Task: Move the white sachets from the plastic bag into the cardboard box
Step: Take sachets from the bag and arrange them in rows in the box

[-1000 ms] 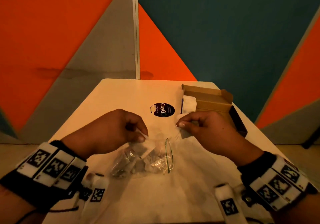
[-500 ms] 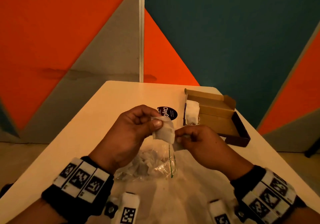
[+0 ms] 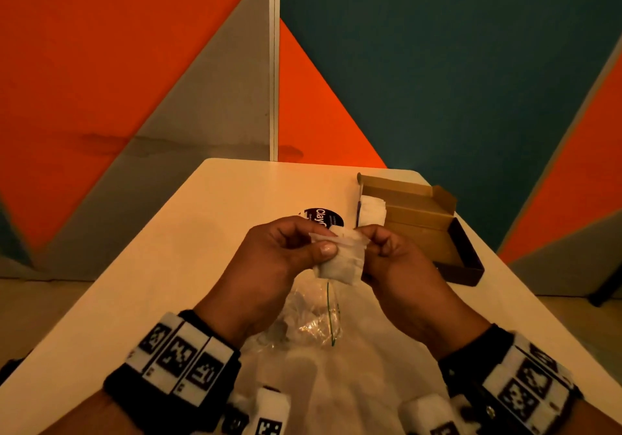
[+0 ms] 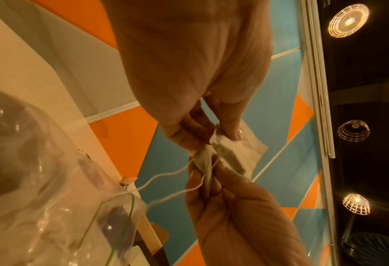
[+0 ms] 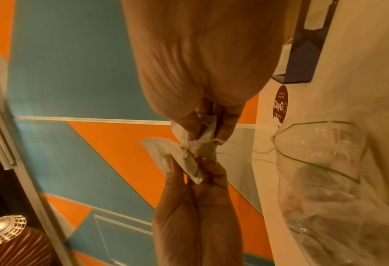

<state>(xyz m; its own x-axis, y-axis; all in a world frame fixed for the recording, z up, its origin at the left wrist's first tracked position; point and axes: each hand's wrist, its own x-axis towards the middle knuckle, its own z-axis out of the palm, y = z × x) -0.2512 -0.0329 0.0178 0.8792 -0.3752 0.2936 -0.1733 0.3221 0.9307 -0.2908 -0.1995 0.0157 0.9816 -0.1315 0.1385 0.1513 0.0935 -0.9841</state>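
Note:
Above the table, both hands hold a small clump of white sachets (image 3: 340,261); the wrist views suggest two stuck together. My left hand (image 3: 323,241) pinches one side with thumb and fingers, and my right hand (image 3: 368,242) pinches the other. In the left wrist view my left hand (image 4: 216,138) pinches one sachet (image 4: 246,153), and thin strings trail down to the clear plastic bag (image 4: 52,198). The right wrist view shows my right hand (image 5: 205,135) pinching a crumpled sachet (image 5: 166,151). The bag (image 3: 313,320) lies below the hands with several more sachets inside. The open cardboard box (image 3: 420,226) holds a sachet (image 3: 372,212).
A round dark sticker (image 3: 324,217) marks the cream table (image 3: 202,232) just beyond my left hand. The box sits at the far right of the table, close to its edge. An orange, grey and teal wall stands behind the table.
My left hand drew sachets out of the bag and lifted them. My right hand left the bag's mouth and took hold of the clump's other side.

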